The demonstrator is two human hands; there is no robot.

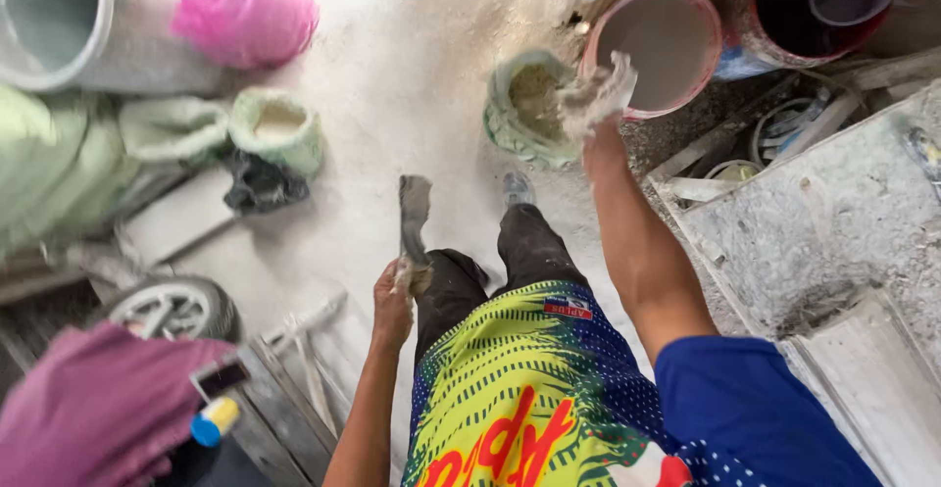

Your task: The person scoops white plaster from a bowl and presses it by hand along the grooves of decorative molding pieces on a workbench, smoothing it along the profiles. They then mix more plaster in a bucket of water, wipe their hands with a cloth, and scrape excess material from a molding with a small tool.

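trowel point(413, 218) in left hand point(394, 303)

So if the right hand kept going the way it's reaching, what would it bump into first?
Probably the pink-rimmed bucket. The right hand, caked in pale powder, already overlaps its near rim. Depth is unclear, so it may be just above it.

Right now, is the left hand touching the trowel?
Touching. The head view shows the left hand closed around the handle of the trowel, whose blade points up and away from the body.
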